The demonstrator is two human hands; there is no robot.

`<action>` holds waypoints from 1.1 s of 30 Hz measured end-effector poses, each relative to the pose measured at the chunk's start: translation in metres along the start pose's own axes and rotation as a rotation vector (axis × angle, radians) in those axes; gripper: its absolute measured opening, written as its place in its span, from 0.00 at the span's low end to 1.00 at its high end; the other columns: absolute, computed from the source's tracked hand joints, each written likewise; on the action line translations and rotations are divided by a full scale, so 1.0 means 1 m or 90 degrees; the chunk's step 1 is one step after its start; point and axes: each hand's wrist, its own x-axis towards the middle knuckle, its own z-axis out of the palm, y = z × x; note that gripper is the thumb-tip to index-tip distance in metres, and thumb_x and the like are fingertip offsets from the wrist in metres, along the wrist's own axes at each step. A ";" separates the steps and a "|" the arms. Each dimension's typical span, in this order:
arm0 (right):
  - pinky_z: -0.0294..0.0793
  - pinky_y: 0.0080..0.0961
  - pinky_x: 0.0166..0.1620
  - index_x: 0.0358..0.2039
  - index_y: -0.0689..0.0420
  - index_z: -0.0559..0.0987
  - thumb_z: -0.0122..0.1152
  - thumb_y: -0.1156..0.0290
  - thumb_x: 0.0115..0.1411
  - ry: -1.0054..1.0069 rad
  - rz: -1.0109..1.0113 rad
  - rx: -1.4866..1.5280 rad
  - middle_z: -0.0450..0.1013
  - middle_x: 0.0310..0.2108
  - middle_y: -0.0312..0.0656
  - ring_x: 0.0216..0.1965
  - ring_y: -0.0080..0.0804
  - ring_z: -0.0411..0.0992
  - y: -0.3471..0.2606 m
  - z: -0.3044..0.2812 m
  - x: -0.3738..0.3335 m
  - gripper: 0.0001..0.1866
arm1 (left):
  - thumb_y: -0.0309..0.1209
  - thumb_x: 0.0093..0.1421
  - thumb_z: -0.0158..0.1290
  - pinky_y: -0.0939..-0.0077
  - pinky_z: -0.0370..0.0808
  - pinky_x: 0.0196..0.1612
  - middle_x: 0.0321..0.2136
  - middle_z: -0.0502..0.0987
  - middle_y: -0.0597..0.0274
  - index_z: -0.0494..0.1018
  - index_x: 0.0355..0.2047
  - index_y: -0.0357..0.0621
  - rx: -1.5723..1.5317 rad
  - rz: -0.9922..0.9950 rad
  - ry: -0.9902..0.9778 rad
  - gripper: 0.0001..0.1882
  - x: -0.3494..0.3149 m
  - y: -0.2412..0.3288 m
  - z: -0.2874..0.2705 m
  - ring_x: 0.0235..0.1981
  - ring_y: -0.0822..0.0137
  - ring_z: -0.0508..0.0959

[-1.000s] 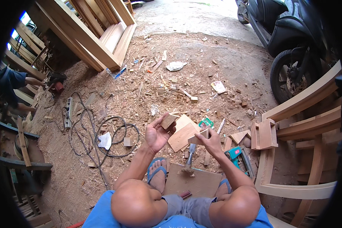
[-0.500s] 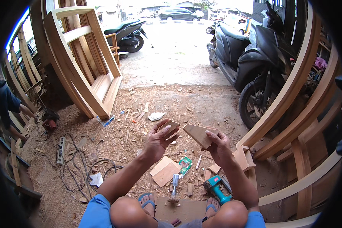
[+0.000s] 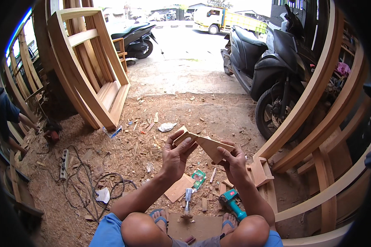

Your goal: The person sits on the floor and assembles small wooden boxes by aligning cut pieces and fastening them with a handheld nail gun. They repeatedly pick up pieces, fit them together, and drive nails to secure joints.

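Note:
In front of me, above the littered floor, my left hand (image 3: 175, 154) pinches a small light wood block (image 3: 184, 135) between thumb and fingers. My right hand (image 3: 235, 162) grips a flat, tapered wood piece (image 3: 212, 149) by its wide end, thumb on its face. The narrow tip of that piece meets the block, or overlaps it in view; I cannot tell whether they touch. Below the hands lie a thin wood board (image 3: 179, 188), a green packet (image 3: 198, 179), a tool with a pale handle (image 3: 188, 199) and a teal power tool (image 3: 235, 204).
Wood shavings and offcuts cover the floor. A power strip (image 3: 64, 164) with tangled black cable (image 3: 84, 185) lies left. Wooden frames (image 3: 107, 105) lean at left, curved timbers (image 3: 307, 92) at right. A black scooter (image 3: 272, 74) stands right; another person's arm (image 3: 27, 121) shows far left.
The two wood pieces, apart before, now meet in view. My left hand has turned its block and both hands sit slightly lower. On the street, a truck appears where a dark car was.

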 end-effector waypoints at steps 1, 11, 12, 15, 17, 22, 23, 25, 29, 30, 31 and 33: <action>0.85 0.31 0.33 0.49 0.62 0.72 0.64 0.73 0.60 0.000 0.000 -0.003 0.73 0.40 0.43 0.37 0.31 0.77 0.000 0.001 0.000 0.18 | 0.18 0.60 0.56 0.62 0.79 0.54 0.44 0.74 0.53 0.64 0.53 0.39 -0.006 -0.004 0.010 0.22 0.000 0.000 -0.001 0.47 0.60 0.78; 0.85 0.33 0.36 0.50 0.61 0.72 0.63 0.72 0.61 -0.005 0.005 -0.010 0.73 0.42 0.45 0.40 0.33 0.77 0.012 -0.001 0.000 0.18 | 0.19 0.59 0.56 0.61 0.79 0.54 0.44 0.74 0.54 0.64 0.53 0.41 -0.010 -0.045 0.024 0.23 0.001 -0.003 -0.006 0.46 0.60 0.78; 0.85 0.33 0.36 0.50 0.61 0.72 0.63 0.72 0.61 -0.004 0.006 -0.009 0.73 0.43 0.45 0.40 0.33 0.77 0.013 -0.002 0.000 0.18 | 0.19 0.59 0.57 0.61 0.79 0.54 0.44 0.74 0.54 0.64 0.53 0.41 -0.007 -0.042 0.020 0.23 0.002 -0.003 -0.007 0.46 0.60 0.78; 0.85 0.34 0.37 0.50 0.61 0.71 0.63 0.72 0.61 0.000 0.013 0.011 0.73 0.43 0.45 0.41 0.34 0.77 0.016 -0.004 0.000 0.18 | 0.19 0.59 0.57 0.60 0.80 0.53 0.45 0.73 0.53 0.64 0.53 0.41 0.008 -0.033 0.008 0.23 0.003 -0.004 -0.008 0.46 0.59 0.78; 0.86 0.35 0.38 0.50 0.61 0.71 0.64 0.72 0.61 0.007 0.017 0.024 0.73 0.44 0.45 0.42 0.35 0.77 0.017 -0.005 -0.001 0.19 | 0.19 0.59 0.57 0.59 0.80 0.53 0.45 0.73 0.52 0.64 0.53 0.40 0.019 -0.031 0.002 0.23 0.002 -0.004 -0.009 0.46 0.58 0.78; 0.86 0.38 0.39 0.50 0.61 0.71 0.65 0.71 0.60 0.014 0.018 0.037 0.72 0.45 0.46 0.44 0.36 0.76 0.018 -0.007 -0.004 0.20 | 0.18 0.59 0.57 0.57 0.81 0.53 0.44 0.73 0.50 0.64 0.52 0.38 0.028 -0.016 -0.006 0.22 0.000 -0.005 -0.008 0.46 0.57 0.79; 0.86 0.38 0.39 0.50 0.61 0.71 0.65 0.71 0.60 0.015 0.012 0.038 0.72 0.45 0.46 0.44 0.37 0.76 0.019 -0.007 -0.004 0.20 | 0.18 0.59 0.57 0.57 0.81 0.53 0.44 0.74 0.50 0.64 0.52 0.37 0.037 -0.020 -0.003 0.22 0.000 -0.005 -0.008 0.46 0.57 0.79; 0.86 0.39 0.39 0.50 0.61 0.71 0.64 0.71 0.60 0.017 0.000 0.040 0.72 0.45 0.47 0.43 0.37 0.76 0.021 -0.007 -0.005 0.19 | 0.18 0.59 0.57 0.57 0.81 0.53 0.44 0.74 0.50 0.65 0.51 0.37 0.049 -0.014 -0.007 0.21 0.000 -0.004 -0.009 0.46 0.57 0.79; 0.86 0.39 0.39 0.49 0.61 0.71 0.64 0.72 0.60 0.000 -0.002 0.037 0.73 0.44 0.47 0.42 0.37 0.77 0.022 -0.008 -0.005 0.19 | 0.18 0.59 0.56 0.57 0.81 0.53 0.44 0.74 0.50 0.65 0.51 0.37 0.046 -0.015 -0.011 0.20 0.000 -0.004 -0.010 0.46 0.57 0.79; 0.86 0.38 0.39 0.49 0.61 0.71 0.64 0.72 0.60 -0.001 -0.003 0.039 0.73 0.44 0.47 0.42 0.37 0.77 0.023 -0.008 -0.005 0.18 | 0.18 0.59 0.56 0.57 0.81 0.53 0.44 0.74 0.49 0.65 0.51 0.37 0.047 -0.012 -0.011 0.20 -0.001 -0.004 -0.010 0.46 0.57 0.79; 0.86 0.38 0.39 0.49 0.61 0.71 0.64 0.72 0.60 -0.001 -0.004 0.041 0.73 0.43 0.47 0.42 0.37 0.77 0.023 -0.009 -0.006 0.18 | 0.17 0.59 0.56 0.57 0.81 0.53 0.44 0.74 0.49 0.65 0.51 0.37 0.053 -0.011 -0.005 0.20 -0.001 -0.004 -0.010 0.46 0.57 0.79; 0.86 0.38 0.39 0.49 0.61 0.71 0.64 0.72 0.60 0.000 -0.004 0.053 0.73 0.43 0.47 0.42 0.37 0.77 0.024 -0.008 -0.007 0.18 | 0.17 0.59 0.56 0.57 0.81 0.53 0.44 0.74 0.49 0.65 0.51 0.37 0.044 -0.014 -0.012 0.20 -0.002 -0.004 -0.010 0.46 0.56 0.79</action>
